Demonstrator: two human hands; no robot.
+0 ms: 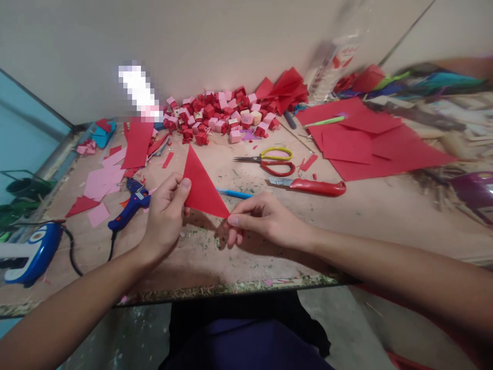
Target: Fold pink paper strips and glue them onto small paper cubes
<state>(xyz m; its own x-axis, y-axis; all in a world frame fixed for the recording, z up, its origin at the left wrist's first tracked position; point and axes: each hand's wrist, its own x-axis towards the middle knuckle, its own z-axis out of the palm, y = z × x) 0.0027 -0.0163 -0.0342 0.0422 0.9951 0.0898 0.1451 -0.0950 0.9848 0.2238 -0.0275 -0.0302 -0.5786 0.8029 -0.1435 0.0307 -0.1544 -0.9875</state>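
A red paper triangle (202,186) is held up between my hands above the near middle of the table. My left hand (167,210) pinches its left edge between thumb and fingers. At its lower right corner, the fingertips of my right hand (262,218) are closed on the paper. Behind my right hand lies a light blue pen-like stick (235,193), partly hidden. Farther back are scissors (265,159) with one yellow and one red handle, and a red-handled utility knife (311,186). A blue glue gun (131,205) rests left of my left hand.
Many small red and pink paper cubes (215,115) are heaped against the wall. Red paper sheets (370,141) lie at right, pink pieces (102,180) at left. A clear plastic bottle (335,69) stands behind. A blue device (36,254) and a black cord (71,252) occupy the left.
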